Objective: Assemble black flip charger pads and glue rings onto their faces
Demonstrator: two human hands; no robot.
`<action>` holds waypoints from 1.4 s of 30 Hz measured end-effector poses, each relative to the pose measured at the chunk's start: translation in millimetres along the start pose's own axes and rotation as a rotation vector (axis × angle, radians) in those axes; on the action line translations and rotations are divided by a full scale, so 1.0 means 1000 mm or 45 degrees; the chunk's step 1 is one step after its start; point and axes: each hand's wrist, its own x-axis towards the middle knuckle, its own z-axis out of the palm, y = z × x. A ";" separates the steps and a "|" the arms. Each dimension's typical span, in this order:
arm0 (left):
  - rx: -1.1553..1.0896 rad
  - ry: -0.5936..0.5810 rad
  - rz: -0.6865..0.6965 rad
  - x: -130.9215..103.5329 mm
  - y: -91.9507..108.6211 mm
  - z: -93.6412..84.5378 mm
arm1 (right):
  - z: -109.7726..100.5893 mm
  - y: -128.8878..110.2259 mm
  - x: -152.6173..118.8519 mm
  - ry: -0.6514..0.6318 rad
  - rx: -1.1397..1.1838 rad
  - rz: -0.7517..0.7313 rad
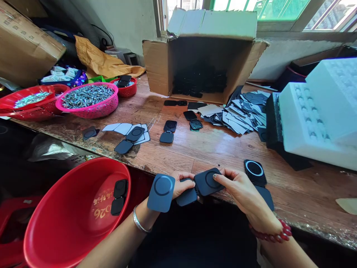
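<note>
gold writing (100,213), in which "026" can be read, is seen inside the red basin (61,219), while the hinged black pad (202,186) is held open at the table (181,160) edge, its panels being pinched by the left hand (181,184) and the right hand (245,191), with both wrists angled inward.

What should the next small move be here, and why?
Probably a light press by the right hand across the ringed face of the hinged case: its thumb already rests there, while the left hand grips the other half. The loose ringed card over the left wrist can likely wait.
</note>
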 end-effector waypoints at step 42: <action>0.069 0.252 0.410 0.014 -0.018 0.020 | 0.018 0.021 -0.013 0.733 -1.178 -1.364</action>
